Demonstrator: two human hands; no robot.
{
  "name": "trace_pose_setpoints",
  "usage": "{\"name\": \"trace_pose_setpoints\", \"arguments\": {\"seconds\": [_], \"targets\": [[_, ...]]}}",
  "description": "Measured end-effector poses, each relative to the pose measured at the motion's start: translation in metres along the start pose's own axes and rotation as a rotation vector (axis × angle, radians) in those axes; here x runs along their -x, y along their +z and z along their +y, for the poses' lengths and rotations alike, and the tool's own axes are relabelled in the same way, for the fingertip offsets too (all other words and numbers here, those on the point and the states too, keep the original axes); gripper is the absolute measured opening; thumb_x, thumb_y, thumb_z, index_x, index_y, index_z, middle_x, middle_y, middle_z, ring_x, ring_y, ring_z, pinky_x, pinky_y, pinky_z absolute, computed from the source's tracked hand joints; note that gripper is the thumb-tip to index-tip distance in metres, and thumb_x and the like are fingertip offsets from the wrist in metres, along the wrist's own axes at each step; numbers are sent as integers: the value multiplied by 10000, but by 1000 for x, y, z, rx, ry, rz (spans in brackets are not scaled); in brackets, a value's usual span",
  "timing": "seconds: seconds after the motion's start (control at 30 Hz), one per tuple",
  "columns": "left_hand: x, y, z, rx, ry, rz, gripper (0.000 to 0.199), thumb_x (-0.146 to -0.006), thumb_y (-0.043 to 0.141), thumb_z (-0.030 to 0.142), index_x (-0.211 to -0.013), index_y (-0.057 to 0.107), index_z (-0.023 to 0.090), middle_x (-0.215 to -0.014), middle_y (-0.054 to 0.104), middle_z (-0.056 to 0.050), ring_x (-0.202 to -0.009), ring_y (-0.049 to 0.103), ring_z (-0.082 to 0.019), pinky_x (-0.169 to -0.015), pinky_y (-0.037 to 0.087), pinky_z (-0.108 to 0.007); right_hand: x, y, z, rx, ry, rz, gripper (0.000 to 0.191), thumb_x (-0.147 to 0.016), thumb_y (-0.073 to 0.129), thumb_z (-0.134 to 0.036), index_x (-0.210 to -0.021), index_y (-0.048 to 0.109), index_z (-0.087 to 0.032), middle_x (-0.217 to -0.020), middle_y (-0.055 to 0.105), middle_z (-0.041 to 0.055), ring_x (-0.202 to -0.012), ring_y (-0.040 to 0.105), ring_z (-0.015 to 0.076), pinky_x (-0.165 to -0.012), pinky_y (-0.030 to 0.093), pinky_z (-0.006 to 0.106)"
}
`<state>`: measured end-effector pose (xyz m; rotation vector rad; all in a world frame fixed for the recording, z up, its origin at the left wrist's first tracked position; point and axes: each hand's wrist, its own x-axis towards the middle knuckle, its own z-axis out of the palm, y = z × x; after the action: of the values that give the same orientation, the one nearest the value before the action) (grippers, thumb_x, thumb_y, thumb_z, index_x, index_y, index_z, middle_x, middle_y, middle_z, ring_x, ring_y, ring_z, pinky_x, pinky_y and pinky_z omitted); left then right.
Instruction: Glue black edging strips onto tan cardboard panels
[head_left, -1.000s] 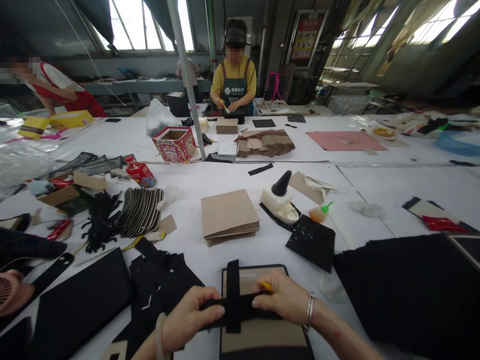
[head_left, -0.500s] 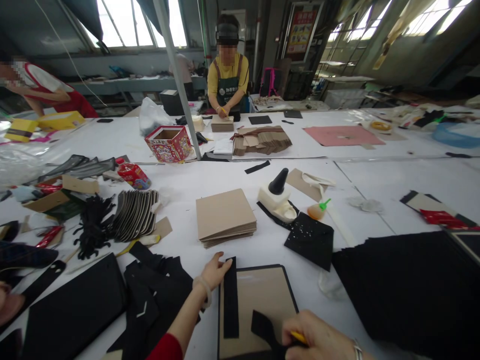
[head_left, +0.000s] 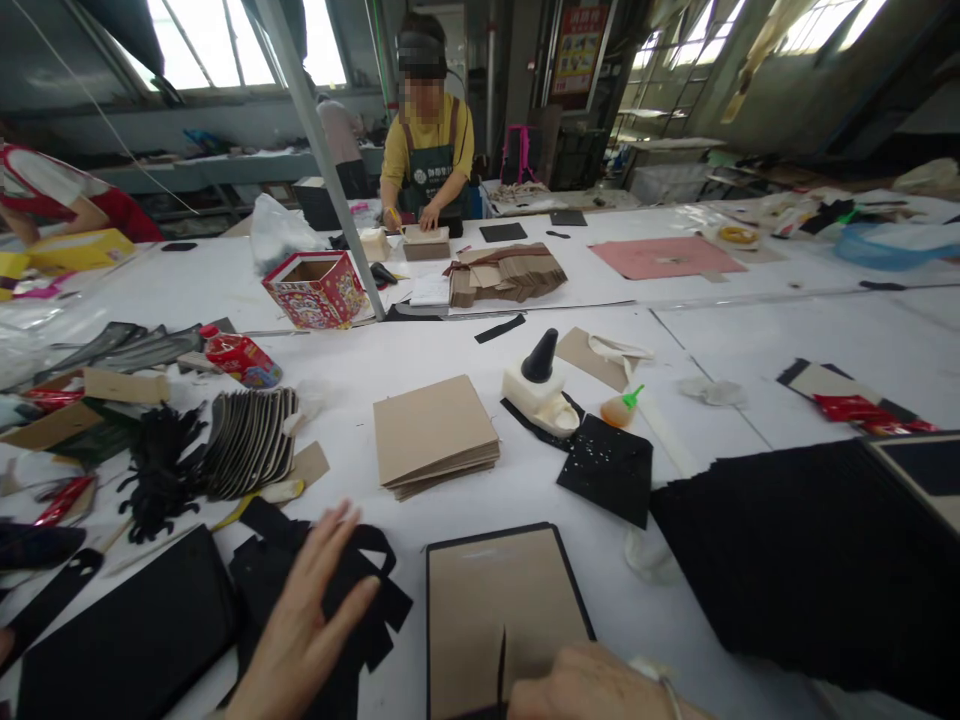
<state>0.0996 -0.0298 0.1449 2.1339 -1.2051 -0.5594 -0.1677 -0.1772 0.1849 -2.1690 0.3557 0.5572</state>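
Note:
My left hand (head_left: 311, 610) is open, its fingers apart, above a heap of black strips and cut pieces (head_left: 262, 560) left of the board. At the bottom centre my right hand (head_left: 585, 685) is closed over the lower part of a tan board with a black edge (head_left: 495, 580). A thin dark strip (head_left: 502, 660) stands up at its fingers, seen nearly edge-on; how it is gripped is hidden. Beyond the board lies a stack of tan boards (head_left: 435, 430).
A white bottle with a black cone (head_left: 536, 395) stands behind a white-specked black piece (head_left: 609, 465). Black sheets (head_left: 795, 550) spread at the right. A black case (head_left: 127, 630) lies at the left. Across the table, a person (head_left: 427, 150) works.
My left hand has let go of the black strip and moved left. That strip no longer lies along the board's left side. The view has shifted, and my right hand has moved slightly left and down.

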Motion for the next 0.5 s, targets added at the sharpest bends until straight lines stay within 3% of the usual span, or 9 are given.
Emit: {"name": "trace_pose_setpoints", "arguments": {"seconds": [0.07,0.1,0.17,0.2,0.27,0.37,0.5], "targets": [[6,20,35,233,73,-403,566,-790,532,478,-1317,394,325,-1352,465,-24,-1295,333,-258,-1089,242,-441,0,-15,-8,-51,-32,10,167,-776,605,-318,-931,668,-313,-758,700,-31,-700,632,159,-550,362,206],[7,32,49,305,91,-585,505,-769,569,486,-1238,501,312,-1196,591,-35,-1189,456,-256,-1051,305,-411,1,-22,-8,-95,-17,32,195,-752,627,-288,-943,659,-307,-778,691,-37,-730,619,152,-573,364,199],[8,53,64,402,43,-812,355,-746,599,505,-989,659,254,-868,668,-25,-872,584,-197,-853,438,-305,5,-32,0,-216,80,109,227,-688,659,-229,-911,649,-272,-759,656,-44,-738,585,139,-590,364,190],[7,62,64,448,-14,-840,335,-739,601,518,-865,676,218,-735,636,-9,-725,561,-152,-723,444,-254,7,-34,10,-301,146,156,205,-661,662,-213,-863,642,-245,-711,627,-47,-700,563,128,-573,361,186],[5,77,51,549,-145,-787,374,-728,600,539,-729,639,167,-611,540,18,-585,453,-97,-557,364,-208,4,-28,39,-497,264,250,129,-635,637,-205,-757,598,-199,-606,548,-59,-578,498,101,-501,346,178],[-2,91,21,653,-295,-665,380,-692,640,525,-693,592,149,-580,473,35,-552,403,-86,-522,331,-213,-10,-7,90,-715,383,371,97,-633,589,-220,-667,504,-190,-507,442,-85,-432,398,77,-394,309,179],[-15,108,-4,724,-435,-514,355,-632,694,472,-766,584,163,-609,498,38,-529,462,-102,-513,385,-235,-33,16,132,-728,470,501,141,-664,555,-214,-598,431,-198,-474,388,-93,-418,382,74,-409,329,190]]}}
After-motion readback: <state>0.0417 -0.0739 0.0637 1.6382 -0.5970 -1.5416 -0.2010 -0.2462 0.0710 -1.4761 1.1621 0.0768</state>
